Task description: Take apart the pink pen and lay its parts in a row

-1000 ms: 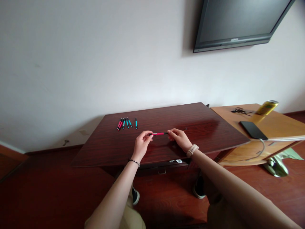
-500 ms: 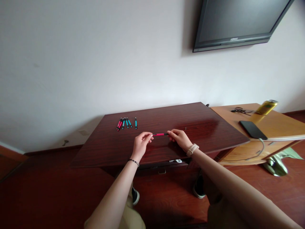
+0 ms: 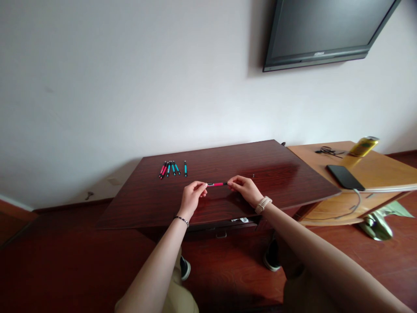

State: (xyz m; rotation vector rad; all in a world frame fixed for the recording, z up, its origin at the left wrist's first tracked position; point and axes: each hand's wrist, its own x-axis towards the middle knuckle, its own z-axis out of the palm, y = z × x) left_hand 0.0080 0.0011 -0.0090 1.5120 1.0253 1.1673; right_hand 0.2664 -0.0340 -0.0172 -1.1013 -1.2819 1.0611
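Pen [image 3: 217,184] in pink and black spans the gap between two bare hands, held lengthwise over the near half of a dark wooden table [image 3: 137,200]. The left hand [image 3: 191,196], a beaded bracelet [image 3: 181,221] at its wrist, has thumb and forefinger closed on one end. The right hand [image 3: 246,188], below which sits a pale watch [image 3: 263,204], pinches the opposite end the same way, its other fingers partly hidden. Whether the pen touches the tabletop cannot be told. Beyond the left hand, pink pens [image 3: 163,169] and blue pens [image 3: 168,169] lie side by side in a loose row, with one blue pen [image 3: 185,168] slightly apart on the right. At right, a lighter wooden cabinet [image 3: 304,168] bears a phone [image 3: 344,177], a black cable [image 3: 329,151] and a gold can [image 3: 364,147], while a television [image 3: 319,32] hangs above on the wall [image 3: 130,78].
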